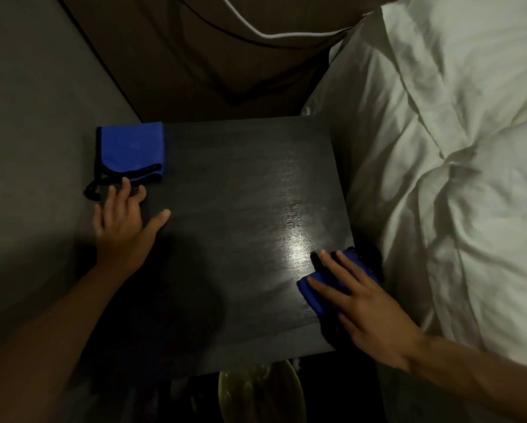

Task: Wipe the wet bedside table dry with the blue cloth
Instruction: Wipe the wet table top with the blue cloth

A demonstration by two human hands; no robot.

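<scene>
The dark square bedside table (231, 209) fills the middle of the view, with a shiny wet streak running down its right half. My right hand (363, 303) lies flat with fingers spread on a blue cloth (312, 291) at the table's near right corner, pressing it onto the top. A second blue cloth (132, 149) with black edging lies folded at the far left corner. My left hand (124, 221) rests flat and open on the table's left edge, its fingertips just short of that folded cloth.
A bed with a white pillow and rumpled duvet (457, 166) butts against the table's right side. A grey wall (33, 117) stands on the left and a brown headboard panel (213, 56) behind. A yellowish round object (259, 392) sits below the near edge.
</scene>
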